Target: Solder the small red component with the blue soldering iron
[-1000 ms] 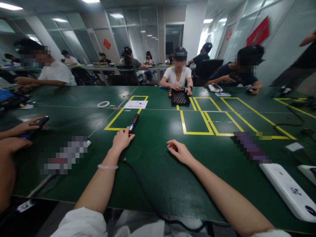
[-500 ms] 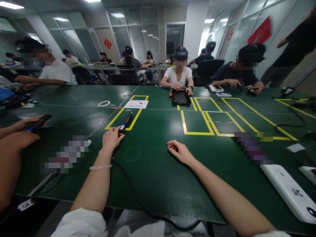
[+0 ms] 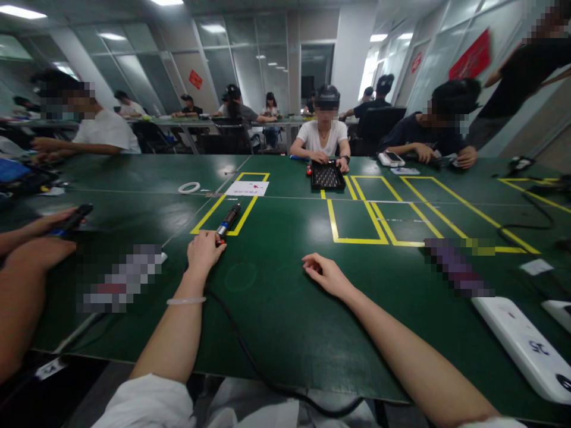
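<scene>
My left hand (image 3: 204, 249) rests on the green table (image 3: 285, 321), fingers curled round the near end of a black electric screwdriver (image 3: 227, 219) with a blue and red band. The tool lies flat across a yellow tape line, tip pointing away from me. Its black cable (image 3: 250, 362) runs back under my left wrist and off the near table edge. My right hand (image 3: 325, 273) lies on the table to the right, fingers loosely curled, nothing visible in it.
A white card (image 3: 247, 188) and a white ring (image 3: 188, 188) lie beyond the tool. A person opposite works over a black tray (image 3: 327, 176). Another person's hands with a dark tool (image 3: 71, 219) are at my left. A white power strip (image 3: 521, 345) lies at right.
My left hand has slid the screwdriver to the left, from the middle of the table onto the yellow tape line. My right hand has stayed where it was.
</scene>
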Action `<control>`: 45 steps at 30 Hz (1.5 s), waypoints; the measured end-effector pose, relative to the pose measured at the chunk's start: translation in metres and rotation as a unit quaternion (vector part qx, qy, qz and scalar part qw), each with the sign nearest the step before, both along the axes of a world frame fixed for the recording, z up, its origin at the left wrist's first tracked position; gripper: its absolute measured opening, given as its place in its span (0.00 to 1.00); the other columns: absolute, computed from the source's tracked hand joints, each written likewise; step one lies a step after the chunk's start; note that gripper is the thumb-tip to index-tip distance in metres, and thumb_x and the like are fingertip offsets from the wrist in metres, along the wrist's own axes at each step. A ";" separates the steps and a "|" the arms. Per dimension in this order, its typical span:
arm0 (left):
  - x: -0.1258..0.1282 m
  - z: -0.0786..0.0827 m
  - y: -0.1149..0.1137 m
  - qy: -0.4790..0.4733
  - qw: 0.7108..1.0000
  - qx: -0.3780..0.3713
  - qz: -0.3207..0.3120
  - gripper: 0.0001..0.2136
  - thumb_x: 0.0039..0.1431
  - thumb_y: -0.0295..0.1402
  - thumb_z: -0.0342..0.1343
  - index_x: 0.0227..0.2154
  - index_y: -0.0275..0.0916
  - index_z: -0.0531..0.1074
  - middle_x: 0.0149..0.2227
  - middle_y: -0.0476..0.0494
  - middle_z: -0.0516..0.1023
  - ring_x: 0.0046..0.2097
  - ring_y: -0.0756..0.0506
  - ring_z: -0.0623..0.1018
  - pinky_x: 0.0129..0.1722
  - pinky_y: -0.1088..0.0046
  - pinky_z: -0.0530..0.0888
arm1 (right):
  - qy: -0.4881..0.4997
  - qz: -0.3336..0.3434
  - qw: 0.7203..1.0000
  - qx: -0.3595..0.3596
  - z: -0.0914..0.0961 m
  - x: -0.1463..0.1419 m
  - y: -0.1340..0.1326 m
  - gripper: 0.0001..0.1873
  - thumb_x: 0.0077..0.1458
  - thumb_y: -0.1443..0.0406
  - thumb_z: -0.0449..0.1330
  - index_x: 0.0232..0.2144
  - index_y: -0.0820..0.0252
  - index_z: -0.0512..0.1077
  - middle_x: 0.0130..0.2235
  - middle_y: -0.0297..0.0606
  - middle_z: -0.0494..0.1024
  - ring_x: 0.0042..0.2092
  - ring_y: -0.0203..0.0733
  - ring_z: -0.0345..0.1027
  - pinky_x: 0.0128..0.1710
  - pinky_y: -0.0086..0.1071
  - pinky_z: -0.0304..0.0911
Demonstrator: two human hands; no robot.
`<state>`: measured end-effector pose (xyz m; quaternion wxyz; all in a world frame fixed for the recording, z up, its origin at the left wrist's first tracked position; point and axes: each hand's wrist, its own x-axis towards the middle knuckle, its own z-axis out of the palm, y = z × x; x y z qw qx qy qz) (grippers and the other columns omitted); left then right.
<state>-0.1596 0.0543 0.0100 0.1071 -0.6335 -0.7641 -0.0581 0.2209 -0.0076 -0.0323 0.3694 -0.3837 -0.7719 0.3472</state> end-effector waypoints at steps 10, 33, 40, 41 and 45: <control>0.037 0.010 -0.007 -0.077 0.991 0.102 -0.049 0.15 0.64 0.40 0.43 0.43 0.38 0.70 0.45 0.36 0.75 0.45 0.39 0.74 0.43 0.65 0.69 | -0.004 0.000 1.000 0.001 0.000 -0.001 0.000 0.12 0.59 0.67 0.55 0.46 0.59 0.69 0.38 0.38 0.77 0.36 0.37 0.69 0.38 0.30 0.64; 0.169 -0.017 -0.055 -0.520 0.725 -0.220 -0.393 0.16 0.61 0.38 0.52 0.49 0.36 0.66 0.38 0.45 0.74 0.38 0.50 0.73 0.38 0.74 0.69 | -0.017 0.053 0.998 -0.015 0.005 -0.005 -0.005 0.07 0.58 0.66 0.57 0.40 0.60 0.69 0.31 0.32 0.72 0.31 0.35 0.66 0.34 0.28 0.61; 0.172 -0.020 -0.057 -0.515 0.747 -0.182 -0.381 0.12 0.57 0.36 0.57 0.41 0.38 0.67 0.40 0.45 0.73 0.38 0.50 0.73 0.34 0.76 0.69 | -0.007 0.021 0.999 -0.028 0.002 -0.005 -0.003 0.07 0.58 0.63 0.58 0.38 0.60 0.69 0.29 0.32 0.72 0.30 0.35 0.66 0.33 0.28 0.61; 0.172 -0.020 -0.057 -0.518 0.744 -0.182 -0.380 0.11 0.57 0.36 0.56 0.41 0.38 0.67 0.39 0.46 0.73 0.38 0.50 0.73 0.35 0.76 0.69 | -0.011 0.019 0.999 -0.025 0.002 -0.005 -0.003 0.07 0.57 0.63 0.59 0.38 0.60 0.69 0.30 0.32 0.72 0.30 0.35 0.66 0.33 0.28 0.61; 0.171 -0.022 -0.055 -0.544 0.731 -0.187 -0.368 0.12 0.58 0.39 0.56 0.39 0.37 0.67 0.37 0.46 0.74 0.38 0.50 0.75 0.39 0.73 0.71 | -0.032 0.006 0.999 0.017 0.003 -0.005 -0.004 0.08 0.55 0.65 0.60 0.39 0.59 0.70 0.34 0.34 0.72 0.33 0.36 0.66 0.34 0.29 0.62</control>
